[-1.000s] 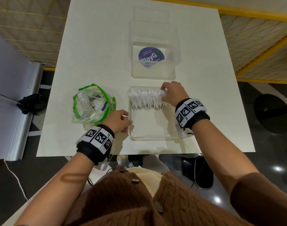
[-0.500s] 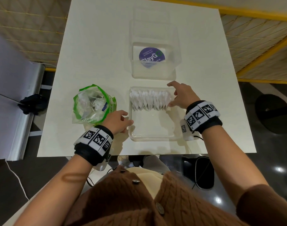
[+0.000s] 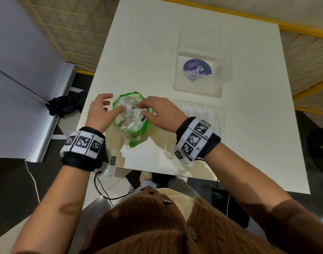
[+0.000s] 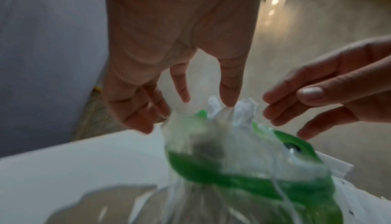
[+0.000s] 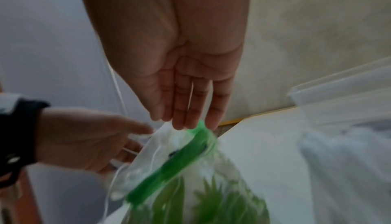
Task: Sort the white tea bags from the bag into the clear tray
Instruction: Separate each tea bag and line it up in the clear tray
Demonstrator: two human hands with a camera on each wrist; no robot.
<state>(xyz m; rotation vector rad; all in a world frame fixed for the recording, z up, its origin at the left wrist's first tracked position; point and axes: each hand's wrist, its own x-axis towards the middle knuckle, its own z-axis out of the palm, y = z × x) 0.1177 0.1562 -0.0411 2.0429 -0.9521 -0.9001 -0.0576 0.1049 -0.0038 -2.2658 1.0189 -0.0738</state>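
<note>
Both hands are at the mouth of the bag, which stands between them; the left hand pinches its near edge with curled fingers; the right hand reaches in, fingers straight, nothing plainly gripped. The tray, holding a row of tea bags, lies just beyond the right wrist. Likely risks: strings tangling so several lift together; the light bag tipping if pulled.

White surface, green-rimmed clear bag near front edge, clear tray beside it, clear box toward centre
</note>
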